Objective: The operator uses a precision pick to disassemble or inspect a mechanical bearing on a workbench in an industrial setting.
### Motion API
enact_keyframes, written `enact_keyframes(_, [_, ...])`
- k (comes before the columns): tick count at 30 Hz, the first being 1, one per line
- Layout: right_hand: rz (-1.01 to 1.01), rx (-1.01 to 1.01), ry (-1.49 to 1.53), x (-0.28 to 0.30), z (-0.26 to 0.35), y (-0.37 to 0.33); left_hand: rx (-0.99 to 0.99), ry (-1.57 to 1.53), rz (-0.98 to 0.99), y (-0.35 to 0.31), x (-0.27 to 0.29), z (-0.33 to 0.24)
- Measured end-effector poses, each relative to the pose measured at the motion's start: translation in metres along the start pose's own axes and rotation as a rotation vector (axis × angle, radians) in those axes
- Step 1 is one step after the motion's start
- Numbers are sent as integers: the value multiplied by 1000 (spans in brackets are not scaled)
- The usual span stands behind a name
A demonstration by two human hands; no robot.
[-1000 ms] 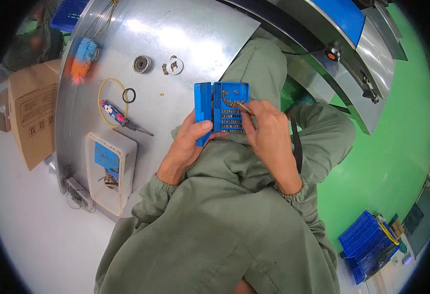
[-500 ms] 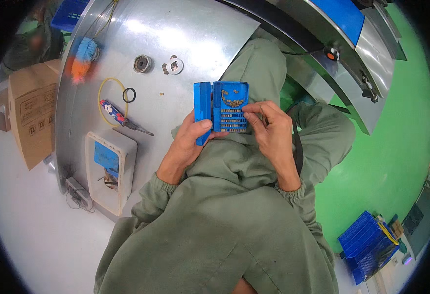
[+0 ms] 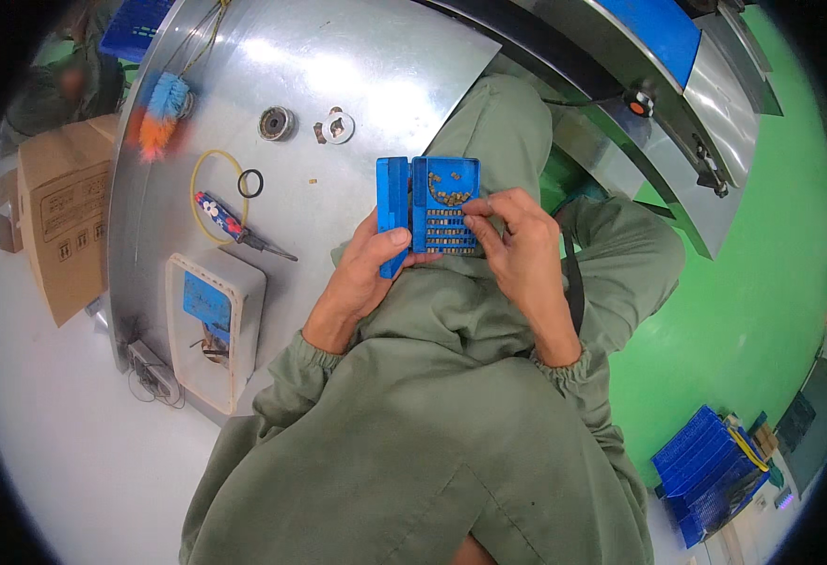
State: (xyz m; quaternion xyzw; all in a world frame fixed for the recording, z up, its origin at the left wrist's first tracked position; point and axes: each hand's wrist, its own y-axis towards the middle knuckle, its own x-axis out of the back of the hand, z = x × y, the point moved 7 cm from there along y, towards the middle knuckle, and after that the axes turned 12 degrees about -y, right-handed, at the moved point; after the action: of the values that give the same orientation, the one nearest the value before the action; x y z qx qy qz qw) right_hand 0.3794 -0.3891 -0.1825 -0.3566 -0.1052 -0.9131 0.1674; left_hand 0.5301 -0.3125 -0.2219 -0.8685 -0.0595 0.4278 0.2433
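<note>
In my left hand (image 3: 357, 278) is an open blue hinged case (image 3: 394, 202), held above my lap with the thumb on its left half. The right half has short rows of tiny brass-coloured blocks (image 3: 446, 232). Above those rows, several loose tiny blocks (image 3: 451, 199) lie in a curve inside a compartment. My right hand (image 3: 526, 254) is at the case's right edge, thumb and forefinger pinched together over the upper rows. Whatever may be between those fingertips is too small to make out.
On the metal table lie a round metal ring part (image 3: 276, 123), a silver disc part (image 3: 338, 126), a yellow loop (image 3: 196, 193), a black ring (image 3: 250, 183), a screwdriver-like tool (image 3: 234, 224), a tiny brass piece (image 3: 313, 181), a duster (image 3: 162, 108) and a white bin (image 3: 251, 325). A cardboard box (image 3: 65, 207) stands left.
My right fingertips have shifted slightly inward over the rows of blocks. The case stays in my left hand, and the whole view has moved a little.
</note>
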Motion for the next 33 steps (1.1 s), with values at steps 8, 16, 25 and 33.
enact_keyframes(8, [258, -444, 498, -24, -47, -2, 12, 33, -4, 1, 0, 1])
enact_keyframes(16, [149, -587, 640, -3, -65, -2, 1, 8, -8, 1, 3, 1])
enact_keyframes(25, [114, 70, -137, 10, 2, 35, 26, 60, 13, 1, 4, 4])
enact_keyframes(33, [146, 331, -672, -12, 33, 49, -7, 18, -22, -1, -1, 1])
